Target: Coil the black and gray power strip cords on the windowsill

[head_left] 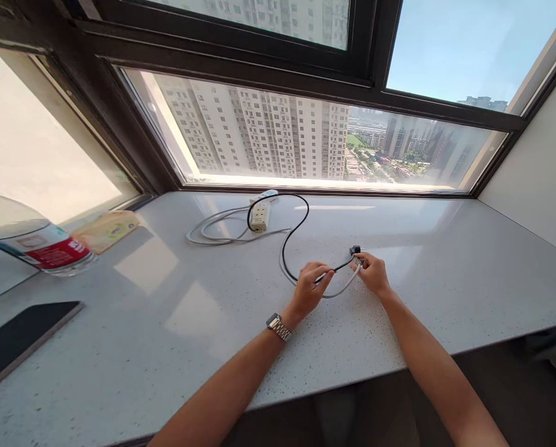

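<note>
Sill [445, 298]: we see a pale stone ledge under the window | power strip [260, 214]: near the glass | black cable [290, 239]: looped across the ledge | left hand [311, 282]: pinches the cable | right hand [372, 273]: grips its black plug [355, 250].

No legible text is being shown

A red label is being carried by the water bottle [36, 242] at nine o'clock, and a printed mark by the tissue pack [107, 230] beside it, but both are being rendered too small and blurred for any words to be read.
</note>
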### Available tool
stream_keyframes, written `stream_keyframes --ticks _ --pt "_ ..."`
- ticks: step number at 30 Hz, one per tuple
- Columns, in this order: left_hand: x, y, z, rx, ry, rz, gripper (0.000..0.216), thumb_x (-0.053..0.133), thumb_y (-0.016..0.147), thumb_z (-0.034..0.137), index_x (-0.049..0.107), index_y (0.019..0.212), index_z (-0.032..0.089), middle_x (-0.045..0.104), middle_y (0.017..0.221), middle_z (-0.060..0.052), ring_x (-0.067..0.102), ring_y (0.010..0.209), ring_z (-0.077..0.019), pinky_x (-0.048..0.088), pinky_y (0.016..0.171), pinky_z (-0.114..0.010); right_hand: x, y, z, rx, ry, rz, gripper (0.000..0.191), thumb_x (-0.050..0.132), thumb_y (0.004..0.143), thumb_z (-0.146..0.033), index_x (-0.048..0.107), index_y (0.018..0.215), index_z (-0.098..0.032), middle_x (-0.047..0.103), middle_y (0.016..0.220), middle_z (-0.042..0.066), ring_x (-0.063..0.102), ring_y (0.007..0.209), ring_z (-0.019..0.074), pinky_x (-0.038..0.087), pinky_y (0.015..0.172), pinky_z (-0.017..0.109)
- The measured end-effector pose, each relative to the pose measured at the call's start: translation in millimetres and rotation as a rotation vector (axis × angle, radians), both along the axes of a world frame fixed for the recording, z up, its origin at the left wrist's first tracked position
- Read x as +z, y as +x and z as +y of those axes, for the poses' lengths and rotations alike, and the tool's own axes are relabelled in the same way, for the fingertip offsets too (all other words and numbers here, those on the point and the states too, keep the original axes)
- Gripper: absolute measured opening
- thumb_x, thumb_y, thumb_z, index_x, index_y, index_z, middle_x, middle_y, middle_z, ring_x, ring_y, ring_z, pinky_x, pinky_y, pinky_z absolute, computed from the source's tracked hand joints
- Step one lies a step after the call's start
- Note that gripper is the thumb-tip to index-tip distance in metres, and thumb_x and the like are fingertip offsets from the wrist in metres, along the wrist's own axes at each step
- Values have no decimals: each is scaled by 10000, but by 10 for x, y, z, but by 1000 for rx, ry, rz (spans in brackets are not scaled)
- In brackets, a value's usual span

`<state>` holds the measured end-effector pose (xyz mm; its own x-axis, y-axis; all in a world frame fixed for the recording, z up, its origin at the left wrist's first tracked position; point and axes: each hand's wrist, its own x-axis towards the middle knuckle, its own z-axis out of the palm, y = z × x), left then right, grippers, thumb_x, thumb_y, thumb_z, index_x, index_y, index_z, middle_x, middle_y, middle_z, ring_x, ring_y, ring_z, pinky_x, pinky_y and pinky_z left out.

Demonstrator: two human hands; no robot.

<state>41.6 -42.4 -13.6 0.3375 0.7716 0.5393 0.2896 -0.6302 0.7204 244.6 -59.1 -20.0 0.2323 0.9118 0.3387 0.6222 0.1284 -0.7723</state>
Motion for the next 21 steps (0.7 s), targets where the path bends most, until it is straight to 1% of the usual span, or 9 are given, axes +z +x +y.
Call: stream_keyframes --ticks 3,7,9,11,14,16,18,19,21 --pt "-44 -29 58 162 -18 192 141 601 812 305 722 837 238 663 903 -65 563 915 -238 365 871 -387 -4 -32 -13 74 63 31 415 630 706 -479 721 940 -148 408 502 -52 360 489 105 303 495 240" --pt "-33 -55 81 283 -28 327 119 640 781 293 724 854 252 654 948 -63 544 961 -262 335 892 -420 -22 -30 -1 71 72 47 388 632 692 -469 730 873 -141 430 503 -46 365 484 100 310 498 239" --pt "6 -88 97 369 30 308 166 615 797 321 706 908 238 639 999 -80 534 994 -273 324 913 -435 -37 7 25 19 49 56 373 620 681 -473 726 826 -146 470 510 -34 402 494 111 326 504 244" --pt "51 -164 147 510 60 272 258 598 794 336 668 1015 223 601 1108 -109 501 1072 -301 319 935 -451 -48 60 52 -58 21 74 360 606 667 -477 716 791 -158 516 528 -19 446 512 128 341 507 250" --pt "107 -354 292 735 -68 236 509 596 763 378 539 1224 169 519 1241 -167 453 1162 -342 350 939 -461 -44 150 72 -164 -24 124 335 590 657 -487 691 715 -173 555 548 3 476 528 146 344 494 257" --pt "127 -488 395 756 -255 279 500 513 813 433 533 1217 138 563 1172 -174 506 1106 -334 393 907 -449 -19 208 67 -215 -66 198 319 593 659 -488 654 627 -176 549 533 12 462 516 143 331 474 257" --pt "135 -587 466 702 -389 374 429 363 889 421 600 1117 145 611 1088 -159 550 1045 -318 415 888 -438 22 258 53 -227 -127 313 319 604 659 -479 617 569 -174 530 503 11 425 481 125 313 448 253" --pt "134 -619 485 690 -407 417 431 319 906 399 617 1096 153 610 1105 -160 546 1058 -320 413 899 -440 46 280 45 -213 -160 367 315 611 658 -472 611 563 -171 519 487 5 400 456 113 304 433 251" --pt "127 -655 498 738 -354 484 435 367 889 375 579 1194 148 545 1240 -179 492 1148 -339 389 946 -452 91 314 30 -157 -215 433 302 637 641 -455 617 573 -162 495 459 -12 342 407 86 287 403 244"
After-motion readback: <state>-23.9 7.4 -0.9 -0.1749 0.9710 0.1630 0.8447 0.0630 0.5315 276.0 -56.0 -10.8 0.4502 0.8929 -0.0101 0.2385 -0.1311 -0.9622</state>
